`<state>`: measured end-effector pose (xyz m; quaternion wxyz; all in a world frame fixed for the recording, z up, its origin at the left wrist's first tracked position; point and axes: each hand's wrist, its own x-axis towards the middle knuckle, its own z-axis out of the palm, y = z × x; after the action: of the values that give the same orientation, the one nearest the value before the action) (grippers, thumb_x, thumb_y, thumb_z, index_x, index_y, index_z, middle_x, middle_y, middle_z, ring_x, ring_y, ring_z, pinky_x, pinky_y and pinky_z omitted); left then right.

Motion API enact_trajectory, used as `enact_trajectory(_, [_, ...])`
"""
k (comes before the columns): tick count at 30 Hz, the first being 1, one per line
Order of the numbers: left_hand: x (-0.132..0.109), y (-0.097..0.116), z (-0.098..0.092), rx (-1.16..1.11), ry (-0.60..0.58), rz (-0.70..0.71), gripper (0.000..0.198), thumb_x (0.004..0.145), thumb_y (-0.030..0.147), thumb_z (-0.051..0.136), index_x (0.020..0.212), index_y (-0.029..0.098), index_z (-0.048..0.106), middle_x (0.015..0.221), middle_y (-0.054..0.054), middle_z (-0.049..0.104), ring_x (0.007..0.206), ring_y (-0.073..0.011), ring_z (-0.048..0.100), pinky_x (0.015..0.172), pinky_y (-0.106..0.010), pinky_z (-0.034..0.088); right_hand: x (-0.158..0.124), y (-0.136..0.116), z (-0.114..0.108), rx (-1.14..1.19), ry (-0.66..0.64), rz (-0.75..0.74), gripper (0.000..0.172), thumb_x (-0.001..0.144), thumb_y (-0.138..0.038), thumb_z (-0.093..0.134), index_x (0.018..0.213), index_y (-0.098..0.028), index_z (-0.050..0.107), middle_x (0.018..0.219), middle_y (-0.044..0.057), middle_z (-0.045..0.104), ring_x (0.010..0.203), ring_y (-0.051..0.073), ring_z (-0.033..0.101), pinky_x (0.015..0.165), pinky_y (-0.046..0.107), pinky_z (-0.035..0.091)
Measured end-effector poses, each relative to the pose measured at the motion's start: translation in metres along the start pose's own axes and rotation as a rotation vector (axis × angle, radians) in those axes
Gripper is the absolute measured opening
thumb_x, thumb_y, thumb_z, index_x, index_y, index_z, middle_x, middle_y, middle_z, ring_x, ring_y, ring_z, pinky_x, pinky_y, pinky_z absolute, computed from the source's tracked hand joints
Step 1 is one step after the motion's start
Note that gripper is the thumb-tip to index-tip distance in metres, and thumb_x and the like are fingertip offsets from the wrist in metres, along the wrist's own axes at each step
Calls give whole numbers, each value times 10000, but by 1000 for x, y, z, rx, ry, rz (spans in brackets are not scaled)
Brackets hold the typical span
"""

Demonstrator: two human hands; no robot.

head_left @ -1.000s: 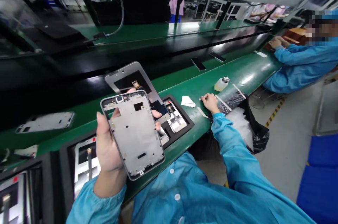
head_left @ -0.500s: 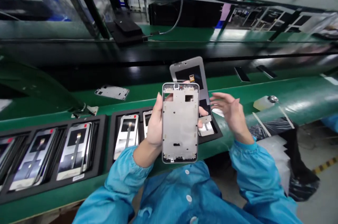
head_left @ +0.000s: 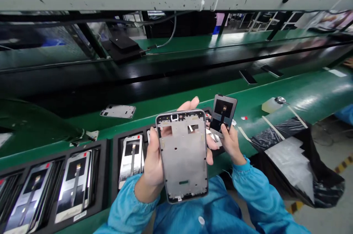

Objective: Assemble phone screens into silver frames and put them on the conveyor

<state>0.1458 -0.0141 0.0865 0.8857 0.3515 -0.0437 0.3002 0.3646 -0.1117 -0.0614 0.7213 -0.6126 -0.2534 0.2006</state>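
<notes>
My left hand point(head_left: 154, 157) is closed around a silver phone frame point(head_left: 184, 160), its inner face with cutouts and screw holes turned towards me. The thumb lies along the left edge and fingertips show past the right edge. To the right, my right hand point(head_left: 231, 142) grips a phone screen panel point(head_left: 224, 114) by its lower end, thumb on the back. That panel is grey with black patches and a small gold connector; it tilts upright beside the frame, apart from it. Behind the frame, part of a black tray is hidden.
Black foam trays point(head_left: 106, 175) with several screen panels point(head_left: 74, 182) line the bench at left. Another phone frame point(head_left: 118, 111) lies further back. A pump bottle point(head_left: 273, 104) stands at right, above a black bag point(head_left: 328, 179). Two dark panels point(head_left: 248, 76) lie beyond.
My right hand has gone from open to holding the screen panel, which was behind the frame and is now to its right. The frame sits lower in view, and the camera view has shifted.
</notes>
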Motion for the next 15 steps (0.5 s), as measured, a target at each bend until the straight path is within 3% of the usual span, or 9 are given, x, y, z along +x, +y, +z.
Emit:
enact_trajectory(3, [-2, -2, 0, 10, 26, -26, 838, 1079, 833, 521, 1802, 427, 404, 1798, -133, 538, 946, -271, 801, 677, -382, 672, 1, 25, -10, -64, 155, -11, 711, 899, -869, 779, 1123, -195, 797, 1093, 154, 876, 1007, 352, 867, 940, 535, 739])
enact_trajectory(7, [-6, -6, 0, 29, 81, -34, 778, 1072, 851, 485, 1725, 432, 536, 1894, -97, 390, 881, -268, 812, 656, -415, 674, -1, 39, -15, -116, 208, -30, 741, 952, -886, 687, 1154, -179, 782, 1134, 161, 872, 1059, 350, 852, 1000, 552, 705])
enact_trajectory(12, [-5, -10, 2, 44, 158, -39, 861, 1042, 873, 523, 1763, 406, 472, 1780, -140, 548, 849, -283, 811, 628, -422, 668, -1, 40, -19, -246, 157, -115, 789, 984, -932, 585, 1088, -185, 817, 1052, 150, 863, 1022, 356, 833, 955, 540, 698])
enact_trajectory(15, [6, -6, 2, 70, 259, 47, 813, 1065, 840, 514, 1742, 391, 482, 1666, -128, 659, 850, -275, 807, 632, -401, 665, 0, 40, -24, -283, 160, -147, 827, 1022, -922, 510, 1112, -162, 824, 1066, 171, 851, 1064, 370, 820, 978, 566, 686])
